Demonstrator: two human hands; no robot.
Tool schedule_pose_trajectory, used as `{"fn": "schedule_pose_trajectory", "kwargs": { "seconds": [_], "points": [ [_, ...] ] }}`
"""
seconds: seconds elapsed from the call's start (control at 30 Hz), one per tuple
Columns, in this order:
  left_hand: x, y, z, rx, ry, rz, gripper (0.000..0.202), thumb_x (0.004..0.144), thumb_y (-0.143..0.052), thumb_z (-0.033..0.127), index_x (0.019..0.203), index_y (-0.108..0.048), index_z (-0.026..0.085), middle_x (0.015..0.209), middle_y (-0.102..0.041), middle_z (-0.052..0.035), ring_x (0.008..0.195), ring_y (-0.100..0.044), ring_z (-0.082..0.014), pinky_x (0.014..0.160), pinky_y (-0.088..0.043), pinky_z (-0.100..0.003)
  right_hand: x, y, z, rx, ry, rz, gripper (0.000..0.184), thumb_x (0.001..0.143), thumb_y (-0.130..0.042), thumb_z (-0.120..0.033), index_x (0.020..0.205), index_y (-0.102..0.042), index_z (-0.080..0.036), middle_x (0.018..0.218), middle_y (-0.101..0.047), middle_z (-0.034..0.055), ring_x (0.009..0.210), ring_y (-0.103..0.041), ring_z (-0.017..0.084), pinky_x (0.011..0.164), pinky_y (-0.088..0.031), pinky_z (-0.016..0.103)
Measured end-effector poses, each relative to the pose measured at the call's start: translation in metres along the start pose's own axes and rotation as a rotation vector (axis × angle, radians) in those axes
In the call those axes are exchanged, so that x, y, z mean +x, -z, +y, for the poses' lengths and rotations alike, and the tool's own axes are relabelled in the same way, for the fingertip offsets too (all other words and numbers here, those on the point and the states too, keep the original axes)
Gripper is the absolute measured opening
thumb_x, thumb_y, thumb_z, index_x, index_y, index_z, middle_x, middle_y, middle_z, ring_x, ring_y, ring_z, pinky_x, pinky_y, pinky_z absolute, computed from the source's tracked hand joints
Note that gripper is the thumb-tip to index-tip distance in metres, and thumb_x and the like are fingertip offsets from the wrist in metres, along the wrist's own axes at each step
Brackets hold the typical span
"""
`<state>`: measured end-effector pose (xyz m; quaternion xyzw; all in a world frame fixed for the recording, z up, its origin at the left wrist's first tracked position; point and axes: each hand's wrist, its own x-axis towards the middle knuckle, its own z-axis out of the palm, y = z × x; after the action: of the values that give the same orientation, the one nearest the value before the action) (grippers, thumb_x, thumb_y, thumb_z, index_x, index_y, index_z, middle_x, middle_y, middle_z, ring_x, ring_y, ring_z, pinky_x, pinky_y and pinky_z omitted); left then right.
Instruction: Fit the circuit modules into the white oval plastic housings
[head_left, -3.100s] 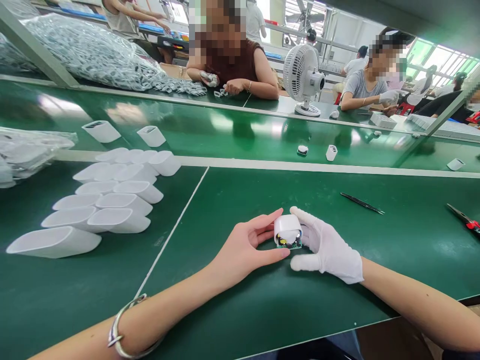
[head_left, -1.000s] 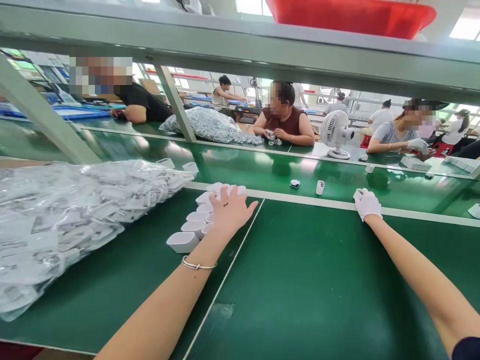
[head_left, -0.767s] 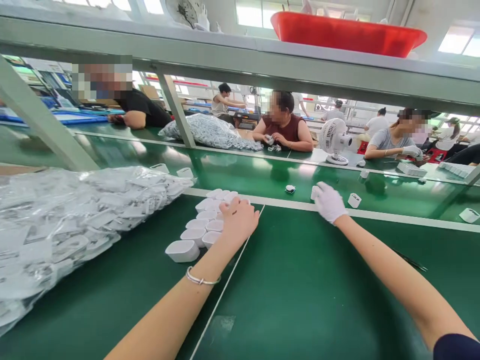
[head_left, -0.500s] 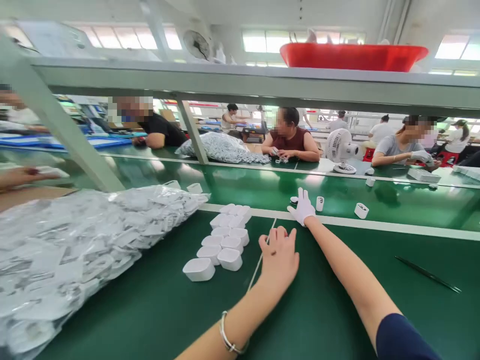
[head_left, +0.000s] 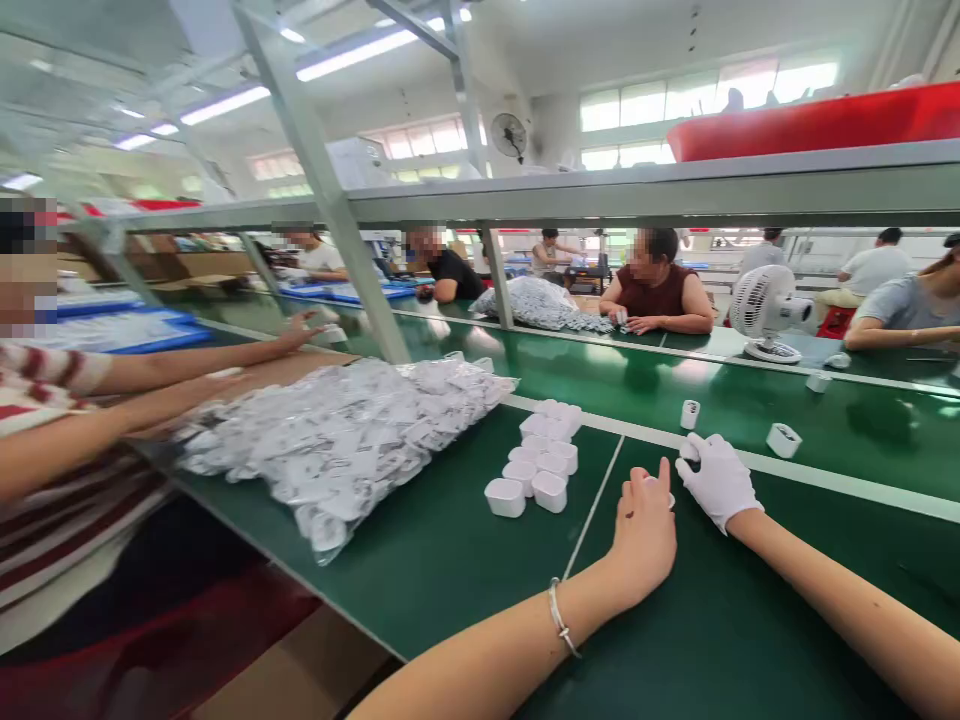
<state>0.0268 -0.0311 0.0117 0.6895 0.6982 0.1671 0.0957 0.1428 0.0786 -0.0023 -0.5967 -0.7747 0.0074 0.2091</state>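
My left hand (head_left: 646,525), bare with a bangle at the wrist, is over the green work surface (head_left: 465,590). Its fingers curl around a white plastic piece (head_left: 670,499), mostly hidden behind them, while the index finger points up. Just to the right, my right hand (head_left: 721,482) wears a white glove and pinches a small white part with a dark area (head_left: 691,450), partly covered by the fingers. Several open white plastic cups (head_left: 550,491) stand in a two-wide group left of my left hand.
A clear bag of white parts (head_left: 360,430) lies at left, beside a co-worker's arms (head_left: 202,385). Two white housings (head_left: 784,440) (head_left: 690,414) stand on the green belt (head_left: 600,375) beyond a white edge strip. A metal shelf (head_left: 637,200) spans above; a white fan (head_left: 769,310) stands across.
The view has swung left. My right hand has drawn back from the belt edge with the small white part. My left hand has closed on a white piece, and the hands are closer together.
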Motion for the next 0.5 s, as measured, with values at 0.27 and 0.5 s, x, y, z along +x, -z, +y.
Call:
{"fn": "schedule_pose_trajectory", "kwargs": {
  "seconds": [0.27,0.5],
  "points": [
    [-0.008,-0.022,0.012,-0.404,-0.103,-0.029,0.074,0.081,-0.048,0.014,0.146,-0.014,0.019,0.113,-0.048,-0.0111,0.105,-0.043,-0.0250,0.097,-0.034,-0.041,-0.095,0.082,0.073,-0.043,-0.162,-0.296,0.041,0.074,-0.056,-0.055,0.101,-0.059,-0.023,0.085,-0.059,0.0039,0.075,-0.057,0.019,0.064,-0.039,0.028],
    [-0.005,-0.021,0.011,-0.699,0.037,-0.155,0.084,0.065,-0.071,0.032,0.139,-0.033,0.020,0.106,-0.057,-0.0079,0.104,-0.052,-0.0256,0.097,-0.035,-0.038,-0.120,0.069,0.071,-0.014,-0.177,-0.042,0.082,0.066,-0.065,-0.055,0.136,-0.037,-0.023,0.110,-0.059,0.0093,0.101,-0.053,0.027,0.082,-0.042,0.038]
  ]
}}
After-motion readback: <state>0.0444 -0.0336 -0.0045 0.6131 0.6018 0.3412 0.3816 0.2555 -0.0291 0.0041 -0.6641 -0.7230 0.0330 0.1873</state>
